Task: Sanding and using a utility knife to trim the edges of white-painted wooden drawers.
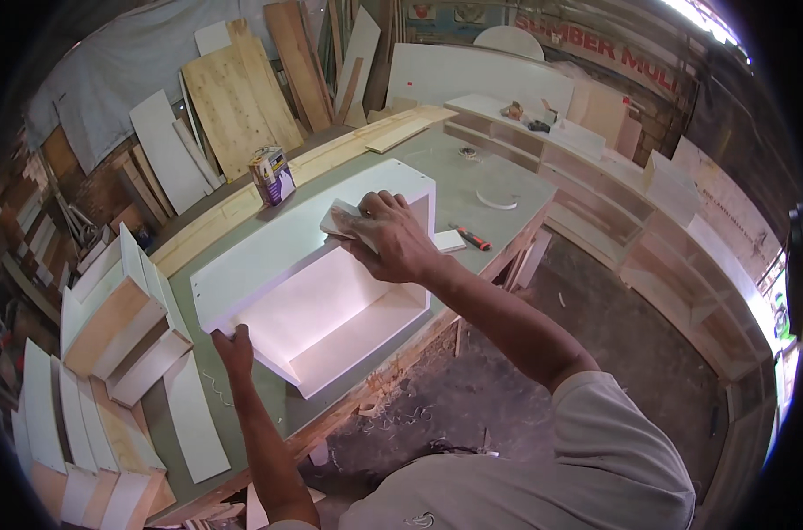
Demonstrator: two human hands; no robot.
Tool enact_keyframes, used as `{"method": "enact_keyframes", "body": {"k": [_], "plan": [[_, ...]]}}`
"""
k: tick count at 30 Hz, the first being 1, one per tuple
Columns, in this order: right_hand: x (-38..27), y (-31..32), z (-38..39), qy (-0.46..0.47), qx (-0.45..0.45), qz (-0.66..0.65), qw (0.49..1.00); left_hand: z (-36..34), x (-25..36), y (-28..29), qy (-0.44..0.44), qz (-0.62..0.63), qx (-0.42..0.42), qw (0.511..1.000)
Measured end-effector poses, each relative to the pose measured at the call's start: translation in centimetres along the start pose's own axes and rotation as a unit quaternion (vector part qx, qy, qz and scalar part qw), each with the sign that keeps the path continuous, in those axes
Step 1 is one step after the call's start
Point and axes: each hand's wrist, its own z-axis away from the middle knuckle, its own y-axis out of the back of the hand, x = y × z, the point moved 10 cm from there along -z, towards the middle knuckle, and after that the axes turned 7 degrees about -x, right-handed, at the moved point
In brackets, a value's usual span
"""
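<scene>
A white open-fronted box, like a drawer or cabinet carcass, rests on the green-topped workbench with its open side toward me. My left hand grips the box's near left corner, thumb and fingers at the edge. Over the upper panel, close to its front edge, my right hand is closed round a small pale block-like pad. The pad appears to touch the panel; its underside is hidden. Right of the box lie a red-and-black utility knife and a small white strip.
A purple-and-white tin stands behind the box. White drawer-like boxes and stacked panels crowd the left. Edge-banding curls and a tape roll lie on the bench. Long shelving runs along the right; boards lean behind.
</scene>
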Motion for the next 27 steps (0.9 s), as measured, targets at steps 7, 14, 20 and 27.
{"method": "enact_keyframes", "body": {"k": [7, 14, 20, 27], "plan": [[13.0, 6.4, 5.5, -0.167, 0.280, 0.119, 0.938, -0.2, 2.1, -2.1, 0.014, 0.009, -0.021, 1.000], [5.4, 0.4, 4.1, -0.037, 0.214, 0.109, 0.970, 0.0, 1.4, -1.0, 0.033, 0.032, -0.032, 0.998], [12.8, 3.9, 5.4, -0.066, 0.271, 0.084, 0.957, -0.5, 0.7, -2.2, 0.008, 0.038, -0.035, 0.999], [15.1, 3.6, 3.5, -0.156, 0.037, 0.101, 0.982, 0.2, 1.0, -1.6, 0.027, 0.044, -0.012, 0.999]]}}
